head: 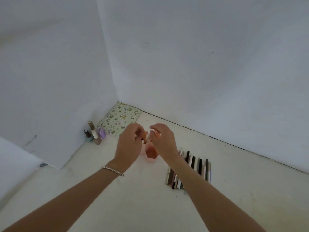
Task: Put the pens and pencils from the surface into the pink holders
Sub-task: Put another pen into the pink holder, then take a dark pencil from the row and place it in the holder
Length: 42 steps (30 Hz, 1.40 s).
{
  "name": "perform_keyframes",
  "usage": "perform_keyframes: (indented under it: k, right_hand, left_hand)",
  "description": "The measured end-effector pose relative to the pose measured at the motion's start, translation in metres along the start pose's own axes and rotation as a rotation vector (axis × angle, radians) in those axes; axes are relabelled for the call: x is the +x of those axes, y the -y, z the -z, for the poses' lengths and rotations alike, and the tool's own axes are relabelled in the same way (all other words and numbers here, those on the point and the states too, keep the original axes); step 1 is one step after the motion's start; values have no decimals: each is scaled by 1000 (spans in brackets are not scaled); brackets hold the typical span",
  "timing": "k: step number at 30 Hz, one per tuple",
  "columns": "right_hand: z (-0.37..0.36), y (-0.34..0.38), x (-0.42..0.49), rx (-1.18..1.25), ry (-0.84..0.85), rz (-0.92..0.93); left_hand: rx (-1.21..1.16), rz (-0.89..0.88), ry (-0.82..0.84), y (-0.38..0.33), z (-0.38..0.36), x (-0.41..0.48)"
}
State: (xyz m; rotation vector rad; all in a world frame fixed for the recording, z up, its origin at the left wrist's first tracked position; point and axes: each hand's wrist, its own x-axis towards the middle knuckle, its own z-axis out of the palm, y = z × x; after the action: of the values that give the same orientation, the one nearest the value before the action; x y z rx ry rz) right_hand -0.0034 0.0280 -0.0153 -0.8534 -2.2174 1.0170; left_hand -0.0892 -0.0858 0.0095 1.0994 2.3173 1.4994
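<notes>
The pink holder (pixel 151 154) at frame centre looks like translucent, smooth plastic. The printed mat (pixel 119 119) in the corner seems soft cloth. Left of it, the nail polish bottles (pixel 93 133) look glassy with glossy caps. The surface (pixel 133 198) is matt off-white.

Both hands, left (pixel 129 145) and right (pixel 163 141), hover over pink holders (pixel 151 154); pens (pixel 189 169) lie in a row beside them.
</notes>
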Motion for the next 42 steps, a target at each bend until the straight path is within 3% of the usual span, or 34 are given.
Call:
perform_keyframes:
  k: [4, 6, 10, 14, 22, 26, 29, 34, 39, 42]
  right_hand:
    - [37, -16, 0, 88, -172, -104]
    - [62, -28, 2, 88, -208, -170]
    - [101, -58, -5, 61, -267, -235]
    - [121, -86, -21, 63, -278, -296]
    - [118, -110, -32, 62, -220, -353]
    - [110, -112, -28, 49, -179, -337]
    - [102, -117, -22, -28, -101, -358]
    - [65, -119, -13, -239, 135, -478]
    - [32, -123, 1, -592, 286, -432]
    - [22, -129, 2, -677, 310, -417]
  left_hand:
    - [49, -2, 311, -8, -55, -24]
    - [140, 119, 484, -1, -90, -32]
    - [423, 237, 626, 23, -143, -39]
    - [612, 322, 600, 34, -167, -38]
    - [595, 447, 594, 32, -181, -33]
    - [643, 410, 559, 25, -171, -32]
    - [457, 354, 480, 8, -158, -19]
    - [90, 245, 213, -44, -118, 21]
    - [-82, 257, 100, -69, -90, 34]
    - [-88, 258, 95, -68, -85, 31]
